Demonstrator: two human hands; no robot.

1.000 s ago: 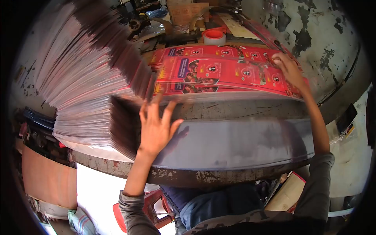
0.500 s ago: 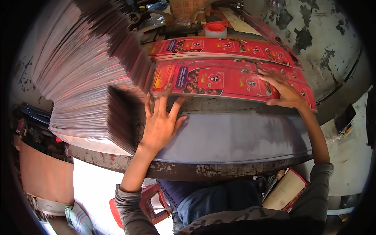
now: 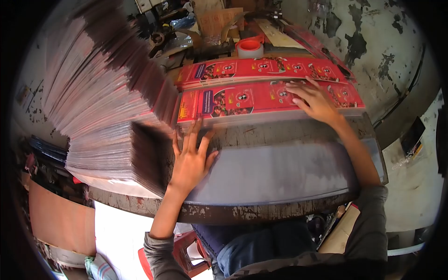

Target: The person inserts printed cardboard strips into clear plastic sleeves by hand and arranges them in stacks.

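My left hand (image 3: 189, 158) has its fingers spread, with the fingertips at the near left edge of a stack of red printed sheets (image 3: 247, 105). Its thumb side is close to a pile of greyish clear plastic sheets (image 3: 275, 172) along the front of the table. Over the right half of the red stack, my right hand (image 3: 316, 103) lies with fingers stretched out on the top sheet, gripping nothing. Behind it is a second row of red printed sheets (image 3: 256, 69). The red stack's front edge looks fairly even.
A tall, leaning pile of plastic-covered sheets (image 3: 100, 93) rises on the left, beside a lower block (image 3: 102, 151). A red and white tape roll (image 3: 249, 48) stands at the back, near a cardboard box (image 3: 217, 23). Below the table is a red stool (image 3: 186, 252).
The red top sheet, skewed and jutting toward me at the right, now lies in line with its stack. My right hand has shifted left with it. The whole view has tilted slightly.
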